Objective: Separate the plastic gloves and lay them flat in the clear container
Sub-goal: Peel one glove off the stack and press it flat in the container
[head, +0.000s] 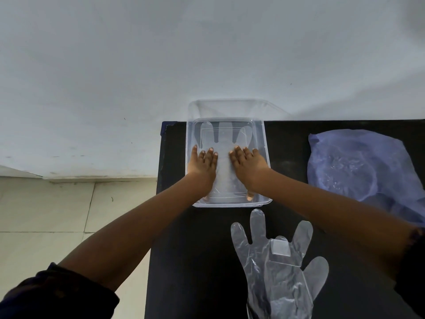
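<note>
A clear rectangular container (264,143) stands on the black table near its far left corner. Inside it a transparent plastic glove (224,137) lies flat, fingers pointing away from me. My left hand (203,163) presses palm-down on the glove's left side with straight fingers. My right hand (247,163) presses palm-down on its right side, fingers straight too. Nearer to me on the table lies a stack of clear plastic gloves (279,270), joined at a small tab near the cuff.
A crumpled bluish plastic bag (358,166) lies on the table (197,261) at the right. The table's left edge runs just left of the container, with pale floor tiles (46,215) below. A white wall (207,54) rises behind.
</note>
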